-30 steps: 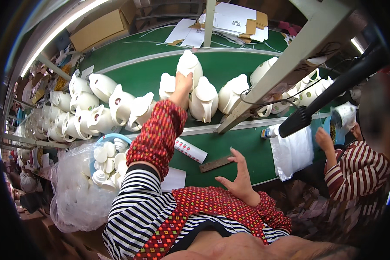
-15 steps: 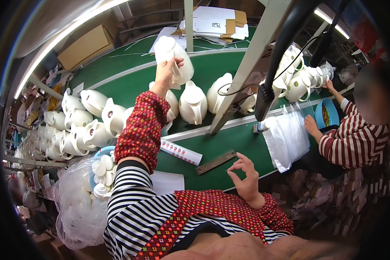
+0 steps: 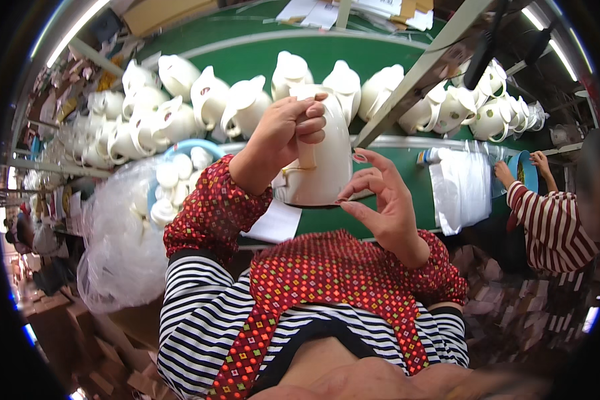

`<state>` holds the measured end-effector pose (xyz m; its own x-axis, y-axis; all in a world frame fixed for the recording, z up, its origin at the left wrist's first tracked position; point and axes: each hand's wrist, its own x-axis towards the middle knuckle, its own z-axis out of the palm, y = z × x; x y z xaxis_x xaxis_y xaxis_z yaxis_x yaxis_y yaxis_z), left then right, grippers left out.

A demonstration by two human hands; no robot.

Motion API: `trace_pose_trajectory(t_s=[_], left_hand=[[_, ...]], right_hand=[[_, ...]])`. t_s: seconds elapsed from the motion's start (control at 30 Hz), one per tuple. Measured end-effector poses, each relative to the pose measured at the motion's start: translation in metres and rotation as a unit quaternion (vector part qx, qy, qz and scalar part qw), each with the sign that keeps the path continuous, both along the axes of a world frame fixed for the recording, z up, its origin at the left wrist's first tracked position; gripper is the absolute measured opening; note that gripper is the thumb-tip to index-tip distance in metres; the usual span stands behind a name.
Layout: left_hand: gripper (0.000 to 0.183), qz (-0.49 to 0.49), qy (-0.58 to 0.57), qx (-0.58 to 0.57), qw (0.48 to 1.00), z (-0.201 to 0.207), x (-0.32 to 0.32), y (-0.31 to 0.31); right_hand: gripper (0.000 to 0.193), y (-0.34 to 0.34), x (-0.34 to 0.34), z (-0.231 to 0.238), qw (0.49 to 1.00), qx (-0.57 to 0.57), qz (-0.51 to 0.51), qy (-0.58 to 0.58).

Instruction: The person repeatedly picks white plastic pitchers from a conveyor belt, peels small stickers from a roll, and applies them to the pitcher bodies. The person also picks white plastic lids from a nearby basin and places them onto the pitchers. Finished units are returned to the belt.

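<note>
One cream jug (image 3: 333,150) at frame centre, long axis running up-frame, gripped by the handle (image 3: 307,157) in the left hand (image 3: 288,133); right hand (image 3: 385,212) just beside its lower right, pinch narrow, contents indeterminable.

A head-worn fisheye looks down closely on the hands (image 3: 388,205).

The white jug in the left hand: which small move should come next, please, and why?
I would perhaps bring the right hand gently against the side of the jug to steady it. The left hand holds it by the handle, and the right hand is close to its right side; whether they touch, I cannot tell.
</note>
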<state>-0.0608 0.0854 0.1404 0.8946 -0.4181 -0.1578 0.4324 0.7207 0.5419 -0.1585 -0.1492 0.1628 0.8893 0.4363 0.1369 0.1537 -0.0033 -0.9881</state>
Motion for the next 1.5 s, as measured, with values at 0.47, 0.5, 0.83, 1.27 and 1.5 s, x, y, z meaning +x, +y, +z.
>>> trace_pose_trajectory(t_s=[0.47,0.5,0.83,1.27,1.5], left_hand=[[0.019,0.047,0.203,0.004,0.978,-0.043,-0.064,-0.019],[0.019,0.047,0.2,0.006,0.979,-0.043,-0.064,-0.019],[0.024,0.041,0.196,0.004,0.98,-0.039,-0.071,-0.025],[0.043,0.042,-0.169,0.148,0.974,0.029,-0.021,-0.015],[0.038,0.145,-0.243,0.28,0.917,-0.014,0.194,-0.043]], right_hand=[[0.081,0.018,-0.042,-0.035,0.987,-0.134,0.068,0.057],[0.081,0.02,-0.042,-0.036,0.987,-0.139,0.061,0.054],[0.103,0.022,-0.042,-0.059,0.973,-0.207,-0.005,-0.102],[0.122,-0.037,-0.02,-0.068,0.966,-0.117,-0.183,-0.143],[0.099,-0.064,-0.023,-0.091,0.974,-0.089,-0.206,0.013]])
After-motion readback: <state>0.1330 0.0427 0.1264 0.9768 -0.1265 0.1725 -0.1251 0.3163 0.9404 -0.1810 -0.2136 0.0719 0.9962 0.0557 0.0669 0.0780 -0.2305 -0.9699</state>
